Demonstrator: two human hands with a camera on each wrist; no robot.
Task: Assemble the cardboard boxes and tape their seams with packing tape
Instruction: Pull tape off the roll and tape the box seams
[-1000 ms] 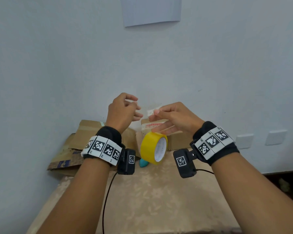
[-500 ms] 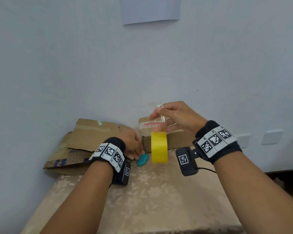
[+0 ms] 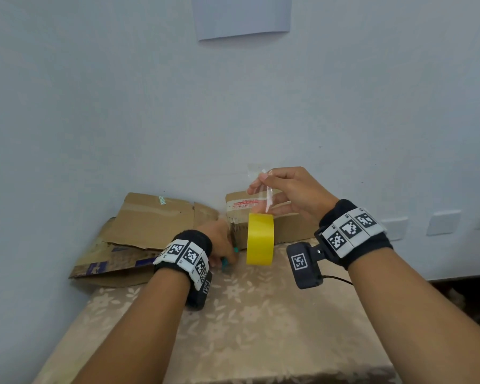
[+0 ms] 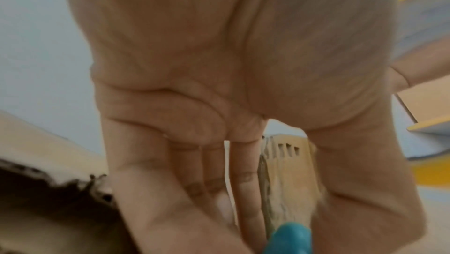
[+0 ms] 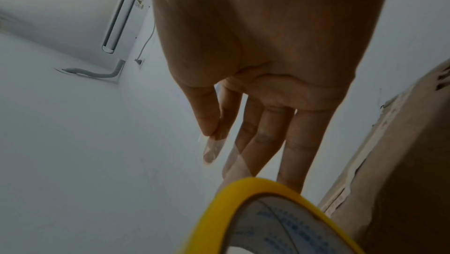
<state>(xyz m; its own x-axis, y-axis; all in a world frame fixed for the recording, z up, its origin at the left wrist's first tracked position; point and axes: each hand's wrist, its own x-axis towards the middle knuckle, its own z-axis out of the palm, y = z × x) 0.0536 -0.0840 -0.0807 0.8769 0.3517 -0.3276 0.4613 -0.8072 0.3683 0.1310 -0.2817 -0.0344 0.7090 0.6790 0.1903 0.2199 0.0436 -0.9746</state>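
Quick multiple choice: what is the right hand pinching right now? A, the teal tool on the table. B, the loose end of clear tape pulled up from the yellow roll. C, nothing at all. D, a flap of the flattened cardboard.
B: the right hand pinches the clear tape end between thumb and forefinger, with the strip running down to the yellow roll hanging below it.

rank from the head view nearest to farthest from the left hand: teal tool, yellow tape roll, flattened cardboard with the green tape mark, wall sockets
1. teal tool: at the left hand's fingertips.
2. yellow tape roll: just right of it, hanging under the right hand.
3. flattened cardboard: behind-left, against the wall.
4. wall sockets: far right.
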